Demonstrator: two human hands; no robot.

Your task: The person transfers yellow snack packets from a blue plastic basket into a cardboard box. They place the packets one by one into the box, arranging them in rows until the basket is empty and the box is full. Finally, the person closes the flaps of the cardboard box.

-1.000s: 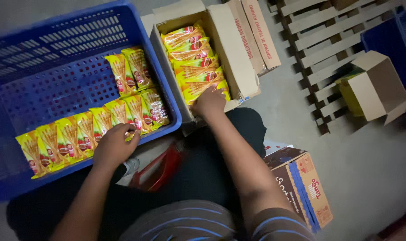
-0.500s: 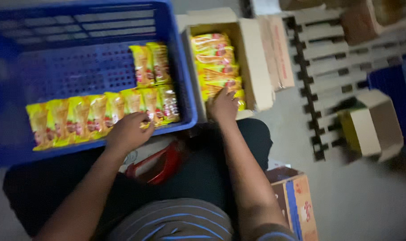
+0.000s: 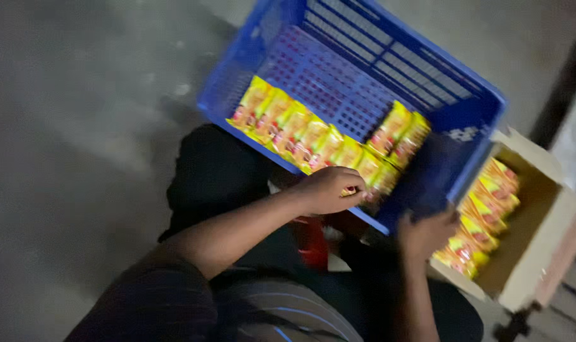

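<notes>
Blue plastic crate (image 3: 465,101) now sits tilted toward the upper right of the view; half a second ago it filled the upper left, so the camera has swung and rolled. Yellow snack packets (image 3: 300,130) lie in a row along the crate's near wall, with two more packets (image 3: 402,130) behind them. The left hand (image 3: 329,189) rests on the near end of the row as before, fingers curled over a packet. The right hand (image 3: 424,233) has come back from the cardboard box (image 3: 547,253) to the crate's corner; it is blurred, so its grip cannot be told. More packets (image 3: 484,218) fill the box.
</notes>
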